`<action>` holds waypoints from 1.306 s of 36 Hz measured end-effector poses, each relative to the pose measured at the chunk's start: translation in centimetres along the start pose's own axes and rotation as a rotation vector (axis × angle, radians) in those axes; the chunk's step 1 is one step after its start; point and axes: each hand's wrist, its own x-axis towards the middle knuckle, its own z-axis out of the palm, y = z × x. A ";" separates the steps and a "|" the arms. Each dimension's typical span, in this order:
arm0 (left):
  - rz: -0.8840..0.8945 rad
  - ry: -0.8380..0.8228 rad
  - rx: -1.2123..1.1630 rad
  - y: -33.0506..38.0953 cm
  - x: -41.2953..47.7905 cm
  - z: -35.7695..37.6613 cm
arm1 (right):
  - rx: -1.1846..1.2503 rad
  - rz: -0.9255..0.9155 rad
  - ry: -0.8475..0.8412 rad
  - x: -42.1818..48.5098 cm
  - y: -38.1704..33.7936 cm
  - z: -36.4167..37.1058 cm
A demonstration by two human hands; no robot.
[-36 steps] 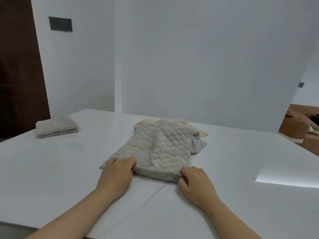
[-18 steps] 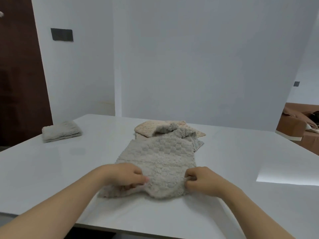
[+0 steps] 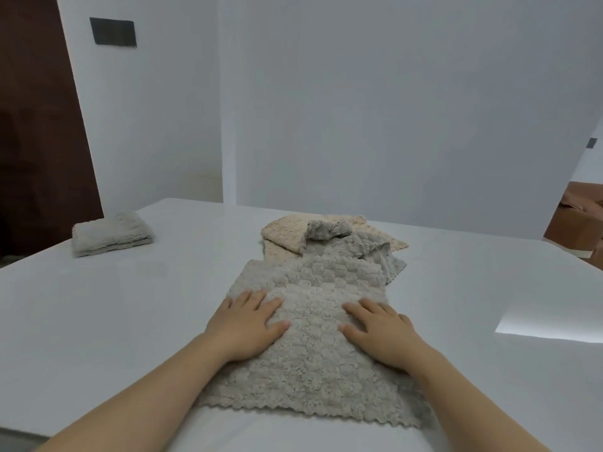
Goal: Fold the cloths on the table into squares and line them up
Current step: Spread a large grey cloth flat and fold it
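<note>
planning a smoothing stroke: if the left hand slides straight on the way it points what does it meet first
Probably the beige cloth, just past the grey cloth it presses; depth is unclear.

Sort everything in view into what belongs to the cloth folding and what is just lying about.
Belongs to the job:
grey cloth, flat under left hand and right hand
crumpled grey cloth behind it
beige cloth partly under that
folded cloth at far left
white table

Just there:
dark wall plate
brown door
brown furniture at right edge
</note>
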 end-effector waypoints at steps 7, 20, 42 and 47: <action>-0.078 0.042 -0.076 0.0 0.3 -4.4 | 0.178 0.008 -0.081 0.1 0.1 -3.8; -0.080 0.058 -0.037 -1.2 2.8 0.0 | 0.029 0.012 0.083 2.3 -0.5 0.5; -0.089 0.049 -0.032 -2.2 2.9 -0.4 | 0.039 0.090 0.115 3.5 0.4 0.7; -0.086 0.038 -0.015 -2.2 2.7 -0.4 | 0.037 0.089 0.107 3.5 0.6 0.8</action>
